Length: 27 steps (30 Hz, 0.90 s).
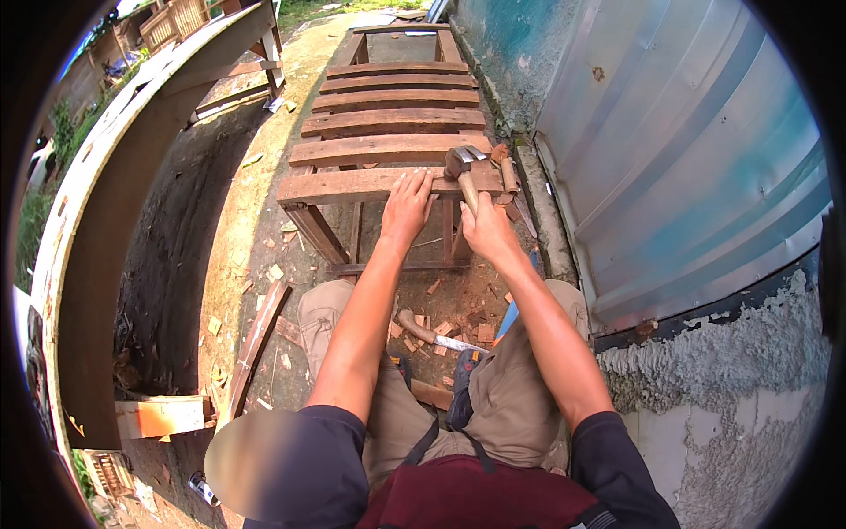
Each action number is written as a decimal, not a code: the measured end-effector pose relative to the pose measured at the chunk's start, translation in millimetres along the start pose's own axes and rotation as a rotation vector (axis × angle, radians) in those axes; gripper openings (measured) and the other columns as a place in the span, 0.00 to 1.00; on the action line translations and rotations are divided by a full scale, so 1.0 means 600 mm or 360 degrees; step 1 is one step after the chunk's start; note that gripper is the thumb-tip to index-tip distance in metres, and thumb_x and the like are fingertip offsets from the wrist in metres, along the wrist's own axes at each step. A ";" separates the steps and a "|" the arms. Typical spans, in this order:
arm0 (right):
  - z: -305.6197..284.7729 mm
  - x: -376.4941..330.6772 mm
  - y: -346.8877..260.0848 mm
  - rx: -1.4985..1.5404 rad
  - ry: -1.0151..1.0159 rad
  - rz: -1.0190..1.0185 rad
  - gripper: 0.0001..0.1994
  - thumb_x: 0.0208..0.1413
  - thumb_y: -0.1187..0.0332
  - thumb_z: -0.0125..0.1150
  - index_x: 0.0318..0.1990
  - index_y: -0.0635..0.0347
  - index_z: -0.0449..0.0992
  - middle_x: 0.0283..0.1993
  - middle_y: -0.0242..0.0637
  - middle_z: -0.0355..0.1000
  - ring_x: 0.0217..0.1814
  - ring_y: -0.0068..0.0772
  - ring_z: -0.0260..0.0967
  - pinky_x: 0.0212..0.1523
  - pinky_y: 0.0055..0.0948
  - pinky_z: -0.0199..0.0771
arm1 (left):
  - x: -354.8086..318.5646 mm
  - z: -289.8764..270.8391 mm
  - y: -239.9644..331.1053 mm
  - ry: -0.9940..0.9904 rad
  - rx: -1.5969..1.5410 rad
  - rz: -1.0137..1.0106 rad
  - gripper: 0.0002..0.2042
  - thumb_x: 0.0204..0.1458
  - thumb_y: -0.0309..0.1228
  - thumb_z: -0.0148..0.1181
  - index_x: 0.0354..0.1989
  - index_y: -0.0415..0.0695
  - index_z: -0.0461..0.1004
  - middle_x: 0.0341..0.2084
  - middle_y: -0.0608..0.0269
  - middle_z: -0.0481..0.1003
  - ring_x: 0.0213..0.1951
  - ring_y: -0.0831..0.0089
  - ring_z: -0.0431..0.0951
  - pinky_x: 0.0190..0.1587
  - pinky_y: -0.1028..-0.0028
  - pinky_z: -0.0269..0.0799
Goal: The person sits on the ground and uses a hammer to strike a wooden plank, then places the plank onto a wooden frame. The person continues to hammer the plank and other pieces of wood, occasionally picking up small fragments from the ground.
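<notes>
A slatted wooden frame [388, 115] of brown planks lies on the ground ahead of me. My left hand [408, 207] rests flat, fingers spread, on its nearest plank [344, 185]. My right hand [487, 231] grips the wooden handle of a claw hammer [462, 167], whose metal head sits over the right end of that plank. A short rusty piece [508, 175] lies just right of the hammer head.
A knife with a wooden handle [432, 335] lies among wood chips between my knees. A corrugated metal sheet [687, 150] and rough plaster wall [731, 379] stand close on the right. A curved wooden structure [97, 229] and a loose plank [256, 339] are on the left.
</notes>
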State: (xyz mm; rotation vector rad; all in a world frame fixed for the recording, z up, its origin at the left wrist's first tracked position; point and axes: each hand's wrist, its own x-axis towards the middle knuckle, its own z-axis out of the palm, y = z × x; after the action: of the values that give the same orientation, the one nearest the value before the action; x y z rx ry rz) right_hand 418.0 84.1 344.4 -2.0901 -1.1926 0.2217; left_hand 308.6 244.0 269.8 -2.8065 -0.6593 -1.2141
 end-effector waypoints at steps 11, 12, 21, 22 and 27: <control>0.012 0.002 0.019 -0.0048 0.0007 0.0017 0.19 0.65 0.59 0.53 0.43 0.72 0.65 0.31 0.71 0.73 0.39 0.73 0.73 0.39 0.59 0.73 | -0.019 -0.022 -0.002 -0.0031 0.0014 -0.0028 0.30 0.55 0.37 0.64 0.65 0.41 0.64 0.60 0.53 0.69 0.63 0.57 0.68 0.68 0.57 0.58; 0.011 0.000 0.014 -0.0050 -0.0018 0.0028 0.18 0.65 0.59 0.53 0.44 0.72 0.65 0.32 0.71 0.73 0.40 0.73 0.74 0.40 0.60 0.73 | -0.021 -0.021 -0.003 -0.0020 0.0036 -0.0027 0.30 0.55 0.37 0.64 0.65 0.42 0.65 0.60 0.54 0.69 0.63 0.58 0.68 0.68 0.57 0.58; -0.021 0.015 -0.019 0.0008 0.0066 0.0015 0.19 0.64 0.58 0.55 0.42 0.72 0.71 0.33 0.67 0.74 0.41 0.70 0.75 0.42 0.55 0.73 | -0.010 -0.008 -0.003 0.0056 0.0120 -0.0081 0.27 0.54 0.38 0.65 0.62 0.43 0.69 0.58 0.58 0.72 0.61 0.62 0.69 0.67 0.58 0.58; -0.025 0.010 -0.030 0.0050 0.0107 0.0012 0.19 0.64 0.58 0.56 0.43 0.72 0.71 0.34 0.67 0.75 0.41 0.69 0.75 0.42 0.55 0.73 | -0.014 -0.007 -0.003 0.0059 0.0122 -0.0084 0.27 0.54 0.37 0.65 0.62 0.42 0.70 0.57 0.58 0.73 0.61 0.62 0.70 0.66 0.58 0.59; -0.037 0.016 -0.080 0.0321 0.0356 -0.0113 0.19 0.64 0.58 0.56 0.45 0.71 0.72 0.37 0.66 0.75 0.43 0.67 0.75 0.42 0.53 0.73 | -0.007 -0.014 0.006 -0.0022 0.0133 -0.0116 0.27 0.53 0.37 0.65 0.61 0.44 0.70 0.57 0.60 0.73 0.61 0.64 0.70 0.66 0.59 0.58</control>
State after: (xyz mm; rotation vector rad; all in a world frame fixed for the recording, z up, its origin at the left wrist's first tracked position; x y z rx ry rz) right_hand 400.7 96.5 393.9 -1.8411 -1.0616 0.0695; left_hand 301.5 237.8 272.9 -2.7476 -0.8004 -1.1501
